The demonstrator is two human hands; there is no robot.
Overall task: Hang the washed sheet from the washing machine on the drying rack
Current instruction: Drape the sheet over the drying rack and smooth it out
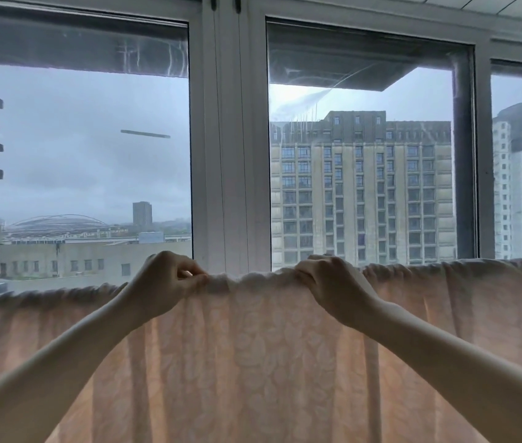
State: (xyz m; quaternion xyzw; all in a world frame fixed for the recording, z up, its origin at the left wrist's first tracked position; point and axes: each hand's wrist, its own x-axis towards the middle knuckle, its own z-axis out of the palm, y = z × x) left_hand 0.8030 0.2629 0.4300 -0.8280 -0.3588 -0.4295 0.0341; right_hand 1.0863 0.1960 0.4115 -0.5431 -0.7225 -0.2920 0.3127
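Note:
A pale pink sheet (253, 346) with a faint leaf pattern hangs across the whole width of the view, draped over a bar that the cloth hides. Its bunched top fold runs from the left edge to the right edge. My left hand (163, 282) pinches that fold near the middle between thumb and fingers. My right hand (330, 282) grips the fold a little to the right, fingers curled over the top. Both arms reach up from the lower corners. The drying rack itself is not visible under the cloth.
Directly behind the sheet stands a large window with a white frame (227, 155). Through the glass I see tall buildings and a grey sky. The sheet fills the lower half of the view and hides whatever lies below and behind it.

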